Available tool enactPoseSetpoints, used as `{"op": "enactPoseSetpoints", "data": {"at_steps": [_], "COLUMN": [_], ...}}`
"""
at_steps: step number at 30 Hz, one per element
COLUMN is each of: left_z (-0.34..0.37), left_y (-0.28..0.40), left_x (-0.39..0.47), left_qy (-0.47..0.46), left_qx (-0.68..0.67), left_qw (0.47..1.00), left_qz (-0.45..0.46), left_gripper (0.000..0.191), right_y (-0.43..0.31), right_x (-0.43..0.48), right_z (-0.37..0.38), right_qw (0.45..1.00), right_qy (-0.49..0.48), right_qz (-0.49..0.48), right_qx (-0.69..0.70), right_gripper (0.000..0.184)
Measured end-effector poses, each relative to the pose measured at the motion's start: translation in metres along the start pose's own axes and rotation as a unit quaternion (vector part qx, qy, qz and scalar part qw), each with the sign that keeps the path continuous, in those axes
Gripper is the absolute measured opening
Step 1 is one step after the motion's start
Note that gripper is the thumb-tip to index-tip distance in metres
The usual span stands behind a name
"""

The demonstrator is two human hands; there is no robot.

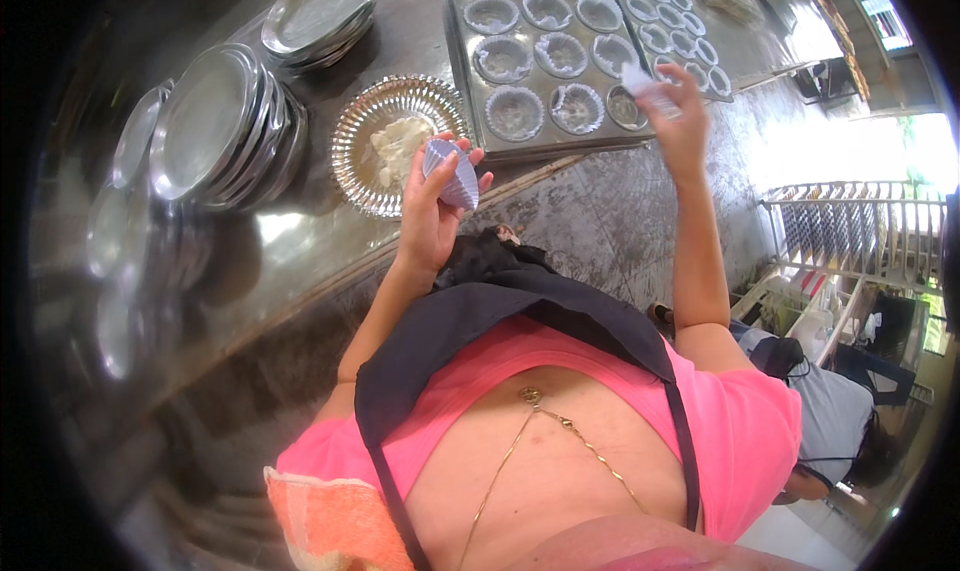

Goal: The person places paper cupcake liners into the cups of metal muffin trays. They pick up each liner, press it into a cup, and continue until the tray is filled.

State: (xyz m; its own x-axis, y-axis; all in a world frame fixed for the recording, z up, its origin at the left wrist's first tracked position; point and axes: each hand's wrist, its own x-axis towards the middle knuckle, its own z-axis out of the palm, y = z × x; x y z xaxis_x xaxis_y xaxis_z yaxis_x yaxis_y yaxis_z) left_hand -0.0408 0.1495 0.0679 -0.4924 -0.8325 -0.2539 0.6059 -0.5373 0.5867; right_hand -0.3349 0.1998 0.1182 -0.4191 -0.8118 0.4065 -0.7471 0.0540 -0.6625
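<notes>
My left hand [431,211] holds a stack of white fluted paper baking cups [452,175] beside a silver fluted plate [349,154] with pale, creamy stuff [401,147] on it. Between the fingers of my right hand [679,124] is a white paper cup [646,90], raised over the near right corner of a metal muffin tin [551,132]. Paper liners, such as the one in the near left well [514,113], line most of the tin's visible wells. The well at the near right corner [627,108] shows bare metal.
Stacks of round metal pans [202,124] stand at the left, with another stack [319,15] behind. A second lined muffin tin [660,15] lies at the right of the first. A person in a grey shirt [832,413] is at the far right, near a white metal rack [855,233].
</notes>
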Motion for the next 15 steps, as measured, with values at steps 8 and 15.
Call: {"op": "enactPoseSetpoints", "data": {"at_steps": [8, 15], "left_z": [-0.002, -0.006], "left_y": [0.002, 0.003], "left_x": [0.0, -0.004], "left_qy": [0.004, -0.009], "left_qx": [0.013, 0.028], "left_qw": [1.0, 0.999], "left_qz": [0.004, 0.016], "left_gripper": [0.04, 0.043], "right_y": [0.029, 0.027], "right_x": [-0.017, -0.032], "right_z": [0.002, 0.003], "right_qw": [0.977, 0.969], "right_qy": [-0.127, -0.12], "right_qz": [-0.061, -0.098], "right_qx": [-0.162, -0.192], "right_gripper": [0.027, 0.015]}}
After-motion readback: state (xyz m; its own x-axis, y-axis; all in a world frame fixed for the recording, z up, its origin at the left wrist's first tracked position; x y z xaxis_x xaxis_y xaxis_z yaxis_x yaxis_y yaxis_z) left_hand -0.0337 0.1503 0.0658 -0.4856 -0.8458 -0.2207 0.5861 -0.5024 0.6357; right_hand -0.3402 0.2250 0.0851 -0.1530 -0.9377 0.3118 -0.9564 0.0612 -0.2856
